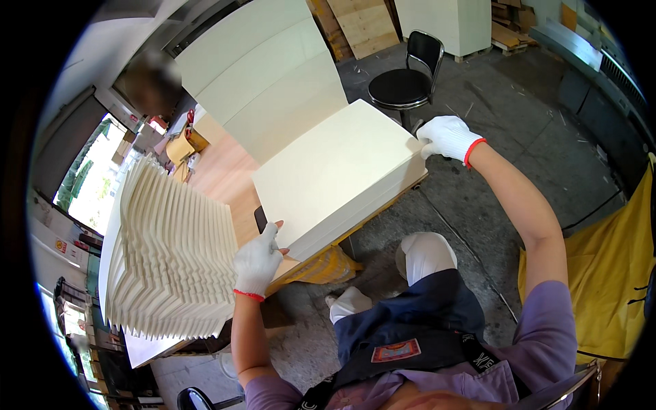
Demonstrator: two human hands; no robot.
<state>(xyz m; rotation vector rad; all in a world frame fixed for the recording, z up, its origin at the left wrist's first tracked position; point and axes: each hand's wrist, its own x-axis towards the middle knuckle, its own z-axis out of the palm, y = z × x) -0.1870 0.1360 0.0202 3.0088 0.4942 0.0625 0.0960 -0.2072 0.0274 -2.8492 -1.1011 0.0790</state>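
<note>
A thick stack of large cream sheets [338, 167] lies flat on the table in front of me. My left hand [257, 262], in a white glove with bare thumb and index tips, is at its near left corner. Those two fingers are spread apart, touching or very close to the stack's edge. At the right corner, my right hand [447, 139] in a red-cuffed white glove has its fingers curled against the edge of the stack; whether a single sheet is pinched is too small to tell. Beside my left hand rises a tall, wavy pile of folded cream sheets [174, 253].
Behind the flat stack stands a tall cream block [266, 68] with faint lines. A small dark object [260, 219] lies by the stack on the wooden table [222, 164]. Beyond is a black chair [403, 89]; yellow cloth [594, 266] hangs at right.
</note>
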